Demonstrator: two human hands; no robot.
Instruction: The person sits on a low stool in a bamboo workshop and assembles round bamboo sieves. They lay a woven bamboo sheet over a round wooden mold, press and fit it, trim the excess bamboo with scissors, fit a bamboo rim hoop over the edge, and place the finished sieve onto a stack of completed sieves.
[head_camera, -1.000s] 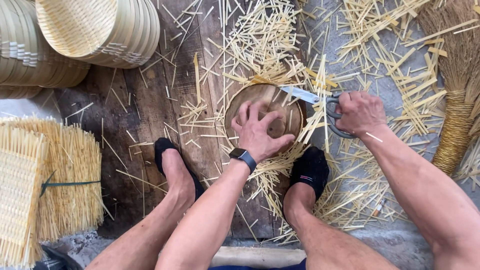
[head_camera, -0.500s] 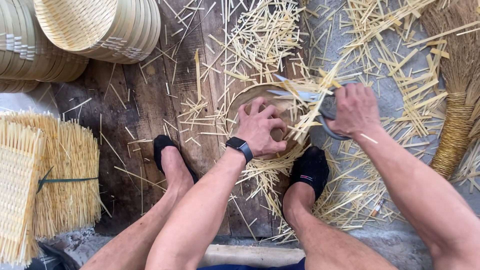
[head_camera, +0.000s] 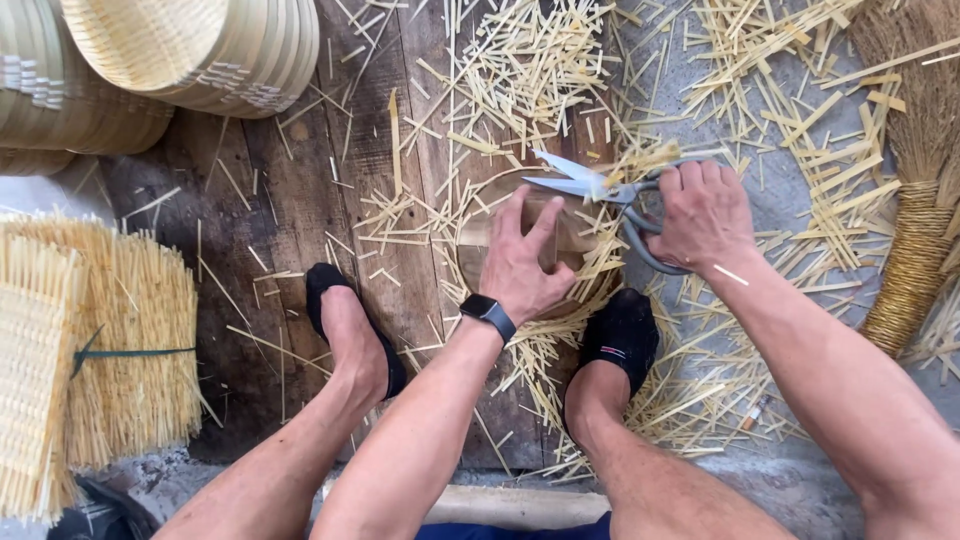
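I see stacked woven baskets (head_camera: 190, 50) top left. My left hand (head_camera: 525, 265) presses, fingers spread, on a round woven disc (head_camera: 570, 235) on the plank floor (head_camera: 300, 220). My right hand (head_camera: 700, 215) grips open-bladed scissors (head_camera: 585, 182) at its edge.

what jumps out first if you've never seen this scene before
Dead centre, the right hand works open grey scissors at the rim of a round woven piece that the left hand presses flat on the plank floor. Cut bamboo strips litter everything; stacked woven baskets sit upper left.
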